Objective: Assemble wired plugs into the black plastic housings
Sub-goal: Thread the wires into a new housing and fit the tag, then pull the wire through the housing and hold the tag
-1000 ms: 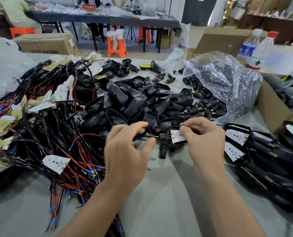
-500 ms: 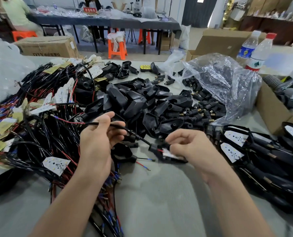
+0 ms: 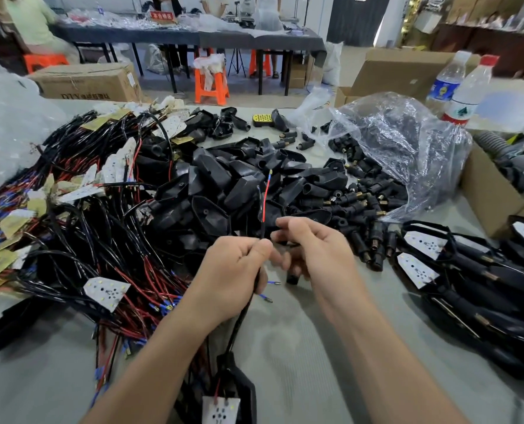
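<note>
A cardboard box [image 3: 86, 82] behind the bench is showing black print that looks like "DTY", its trailing characters blurring out. A red sign [image 3: 162, 16] on the far table [image 3: 254, 41] is bearing pale Chinese characters, too small to read. The labels on 2 bottles [image 3: 442, 90] are proving illegible.

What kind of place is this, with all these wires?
Probably a small assembly workshop: a heap of black housings, bundles of red and black wires, and another long worktable behind.

cable [image 3: 245, 313]: black, red lead upright at top, housing [image 3: 247, 390] with white board at bottom. housings [image 3: 214, 179]: black, heaped centre. plugs [image 3: 361, 206]: heaped right of them.
</note>
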The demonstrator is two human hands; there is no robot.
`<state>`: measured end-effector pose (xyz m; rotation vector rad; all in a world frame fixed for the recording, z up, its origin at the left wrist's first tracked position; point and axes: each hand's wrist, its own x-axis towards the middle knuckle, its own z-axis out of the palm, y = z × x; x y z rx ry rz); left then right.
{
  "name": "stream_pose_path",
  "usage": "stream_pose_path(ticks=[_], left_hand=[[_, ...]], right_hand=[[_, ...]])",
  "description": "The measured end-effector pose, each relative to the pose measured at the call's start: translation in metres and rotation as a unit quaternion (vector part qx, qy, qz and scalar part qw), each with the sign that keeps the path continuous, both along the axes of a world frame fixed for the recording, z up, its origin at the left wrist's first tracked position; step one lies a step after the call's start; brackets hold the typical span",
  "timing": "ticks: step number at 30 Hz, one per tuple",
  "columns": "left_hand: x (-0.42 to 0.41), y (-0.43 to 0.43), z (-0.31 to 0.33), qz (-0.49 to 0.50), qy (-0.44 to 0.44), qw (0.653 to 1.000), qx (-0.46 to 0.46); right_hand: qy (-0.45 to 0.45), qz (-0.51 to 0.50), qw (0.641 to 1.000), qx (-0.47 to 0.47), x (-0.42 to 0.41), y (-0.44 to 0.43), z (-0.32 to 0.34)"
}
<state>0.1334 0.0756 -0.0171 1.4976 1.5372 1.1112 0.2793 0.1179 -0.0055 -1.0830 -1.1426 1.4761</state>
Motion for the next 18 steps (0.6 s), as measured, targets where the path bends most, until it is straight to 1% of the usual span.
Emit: stream_pose_path(ticks=[3,6,8,11,13,14,16,18], left_hand=[[0.003,-0.003,0.0,-0.024,0.034,0.999,-0.007],[0.01,-0.008,-0.002,-0.024,0.1,0.995,0.0],[0.011,-0.01,-0.004,-0.024,0.135,0.99,0.012],[0.013,-0.009,-0.006,-0.057,0.116,0.992,0.008],[0.016,-0.008,-0.007,-0.063,0.117,0.991,0.014],[0.017,-0.008,-0.01,-0.049,0.123,0.991,0.034],[0.017,-0.009,-0.012,0.02,0.13,0.987,0.091],[0.014,-0.006,-0.01,0.085,0.093,0.986,0.114]], right_hand=[[-0.018,0.009,0.999,0.028,-0.004,0.003,-0.001],[-0.008,0.017,0.999,0.048,-0.005,0.006,-0.001],[0.018,-0.012,0.999,0.048,-0.004,0.009,-0.001],[0.057,-0.077,0.995,0.023,0.002,0.013,-0.004],[0.053,-0.086,0.995,0.014,0.005,0.014,-0.005],[0.042,-0.076,0.996,0.015,0.007,0.014,-0.005],[0.003,-0.038,0.999,0.027,0.011,0.014,-0.005],[-0.045,0.02,0.998,0.048,0.014,0.012,-0.004]])
